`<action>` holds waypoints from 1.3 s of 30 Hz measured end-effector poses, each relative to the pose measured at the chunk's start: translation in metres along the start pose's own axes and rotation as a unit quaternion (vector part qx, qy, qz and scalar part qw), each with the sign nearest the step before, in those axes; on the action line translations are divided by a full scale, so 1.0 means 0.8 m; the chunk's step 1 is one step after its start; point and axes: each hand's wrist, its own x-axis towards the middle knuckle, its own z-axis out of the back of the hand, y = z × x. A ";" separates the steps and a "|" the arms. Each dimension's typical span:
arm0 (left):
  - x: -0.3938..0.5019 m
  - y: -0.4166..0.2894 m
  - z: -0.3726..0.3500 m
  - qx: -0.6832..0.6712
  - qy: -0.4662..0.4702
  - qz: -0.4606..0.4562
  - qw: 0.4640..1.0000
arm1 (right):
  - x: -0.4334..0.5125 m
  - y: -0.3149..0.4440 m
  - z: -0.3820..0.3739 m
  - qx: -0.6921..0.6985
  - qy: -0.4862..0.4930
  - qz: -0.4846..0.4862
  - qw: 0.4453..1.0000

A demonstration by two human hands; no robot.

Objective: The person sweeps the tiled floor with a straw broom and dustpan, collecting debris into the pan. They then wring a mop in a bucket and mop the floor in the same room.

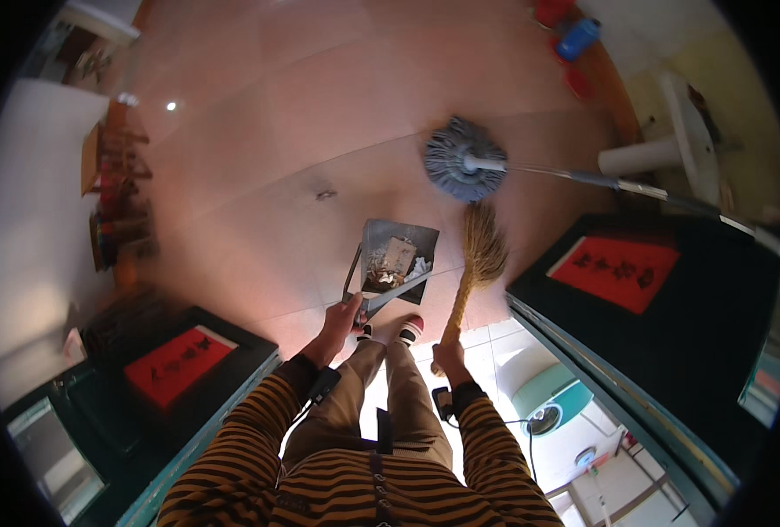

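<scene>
My left hand point(341, 327) grips the handle of a grey dustpan point(374, 232) in front of my feet. Inside the pan lie a brown piece of cardboard point(400, 254), crumpled white paper point(419, 269) and loose debris. My right hand point(450, 360) is closed round the handle of a straw broom point(480, 253). The broom's bristles point away from me, to the right of the dustpan and apart from it. Whether they touch the floor I cannot tell. A small dark scrap point(326, 195) lies on the tiles beyond the pan.
A grey string mop point(463, 161) is just past the broom, its pole running right. Green door leaves with red paper stand at left point(192, 395) and right point(713, 316). A white pedestal basin point(640, 157) is at the right wall; wooden stools point(123, 158) are at left.
</scene>
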 end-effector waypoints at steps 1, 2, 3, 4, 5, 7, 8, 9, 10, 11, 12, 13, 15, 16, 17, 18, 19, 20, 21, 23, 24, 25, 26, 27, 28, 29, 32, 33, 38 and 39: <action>-0.010 0.008 0.021 -0.007 -0.007 0.003 1.000 | -0.013 0.005 -0.017 0.020 0.017 0.027 0.999; -0.016 0.022 0.041 -0.020 -0.006 0.003 1.000 | -0.023 0.010 -0.033 0.015 0.021 0.048 0.999; -0.019 0.038 0.056 -0.016 -0.022 0.011 1.000 | -0.035 0.013 -0.046 0.010 0.032 0.066 0.997; -0.021 0.054 0.070 -0.024 -0.041 0.015 0.999 | -0.043 0.019 -0.054 -0.001 0.041 0.087 0.995; -0.021 0.070 0.083 -0.029 -0.054 0.018 0.998 | -0.055 0.023 -0.059 -0.006 0.049 0.103 0.993; -0.019 0.103 0.115 -0.068 -0.086 0.022 0.994 | -0.078 0.040 -0.063 0.064 0.099 0.046 0.992; -0.019 0.121 0.131 -0.086 -0.104 0.025 0.990 | -0.094 0.049 -0.060 0.089 0.114 0.079 0.986; -0.017 0.136 0.146 -0.099 -0.121 0.022 0.987 | -0.107 0.062 -0.053 0.097 0.132 0.067 0.984; -0.016 0.154 0.161 -0.108 -0.139 0.021 0.984 | -0.119 0.075 -0.044 0.106 0.151 0.092 0.979; -0.016 0.171 0.177 -0.113 -0.151 0.027 0.982 | -0.137 0.087 -0.035 0.116 0.166 0.096 0.975; -0.016 0.186 0.190 -0.125 -0.172 0.034 0.977 | -0.152 0.101 -0.027 0.125 0.181 0.102 0.970; -0.018 0.202 0.206 -0.138 -0.172 0.024 0.975 | -0.164 0.116 -0.023 0.093 0.142 0.136 0.976; -0.022 0.235 0.229 -0.169 -0.213 0.022 0.962 | -0.180 0.144 -0.031 0.049 0.074 0.215 0.973; -0.026 0.247 0.237 -0.171 -0.214 0.023 0.961 | -0.166 0.166 -0.025 -0.016 0.070 0.220 0.973; -0.028 0.259 0.244 -0.173 -0.215 0.024 0.961 | -0.146 0.196 -0.026 -0.078 0.013 0.241 0.967; -0.029 0.270 0.249 -0.189 -0.227 0.020 0.955 | -0.118 0.230 -0.025 -0.100 0.019 0.219 0.970; -0.034 0.281 0.251 -0.192 -0.238 0.022 0.952 | -0.087 0.269 -0.032 -0.137 -0.053 0.252 0.956; -0.036 0.289 0.254 -0.196 -0.250 0.021 0.948 | -0.054 0.313 -0.037 -0.139 -0.082 0.268 0.950; -0.038 0.298 0.256 -0.199 -0.263 0.021 0.944 | -0.022 0.358 -0.041 -0.144 -0.083 0.293 0.941; -0.040 0.314 0.260 -0.203 -0.273 0.020 0.940 | 0.031 0.446 -0.057 -0.183 -0.092 0.329 0.922; -0.043 0.323 0.261 -0.205 -0.280 0.012 0.938 | 0.049 0.479 -0.067 -0.219 -0.118 0.336 0.909; -0.050 0.334 0.259 -0.205 -0.285 0.023 0.936 | 0.062 0.499 -0.072 -0.206 -0.064 0.316 0.924; -0.050 0.339 0.262 -0.210 -0.290 0.024 0.934 | 0.074 0.520 -0.092 -0.224 -0.046 0.290 0.929; -0.053 0.346 0.261 -0.229 -0.293 0.018 0.928 | 0.081 0.524 -0.104 -0.231 -0.020 0.296 0.927; -0.056 0.352 0.260 -0.223 -0.301 0.028 0.927 | 0.084 0.511 -0.129 -0.272 -0.062 0.300 0.912; -0.061 0.356 0.259 -0.219 -0.304 0.038 0.926 | 0.087 0.494 -0.148 -0.331 -0.052 0.278 0.900; -0.069 0.363 0.257 -0.230 -0.304 0.068 0.922 | 0.067 0.378 -0.168 -0.403 0.012 0.264 0.876; -0.071 0.363 0.257 -0.231 -0.309 0.053 0.921 | 0.053 0.340 -0.161 -0.382 0.044 0.255 0.887; -0.077 0.362 0.262 -0.260 -0.304 0.061 0.914 | -0.049 0.233 -0.072 -0.451 0.105 0.271 0.844; -0.078 0.365 0.263 -0.275 -0.300 0.076 0.910 | -0.072 0.228 -0.056 -0.439 0.090 0.259 0.856</action>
